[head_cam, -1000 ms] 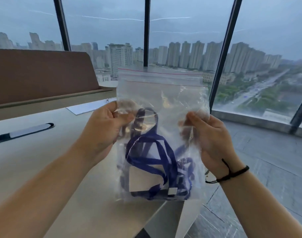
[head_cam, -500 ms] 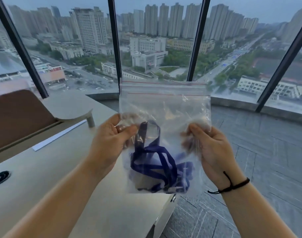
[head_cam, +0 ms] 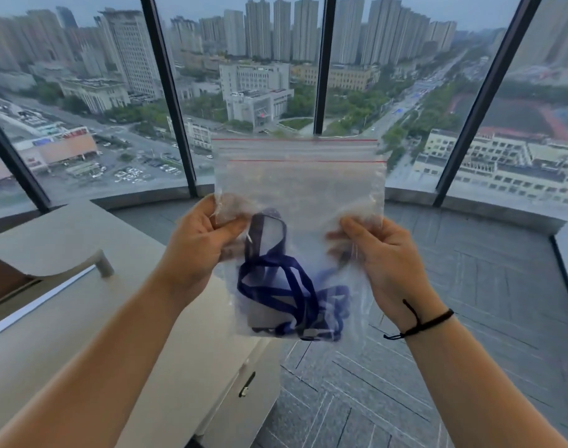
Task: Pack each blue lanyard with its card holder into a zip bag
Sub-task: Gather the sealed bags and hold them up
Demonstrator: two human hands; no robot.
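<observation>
While the left hand (head_cam: 198,244) and right hand (head_cam: 382,260) pinch the side edges of a clear red-striped plastic zip bag (head_cam: 300,185), the tangled blue fabric lanyard (head_cam: 277,282) and what appears to be its card holder (head_cam: 264,313) lie at the bottom, leaving the seal to be pressed shut.

There is one view, from a wide-angle camera worn on the person's head. It faces forward and slightly down, over both forearms, toward tall windows (head_cam: 243,76) with the city far below. The hands are close in front of it, at mid-frame. The counter's (head_cam: 66,318) far right corner fills the lower left, the floor (head_cam: 486,302) the right.
</observation>
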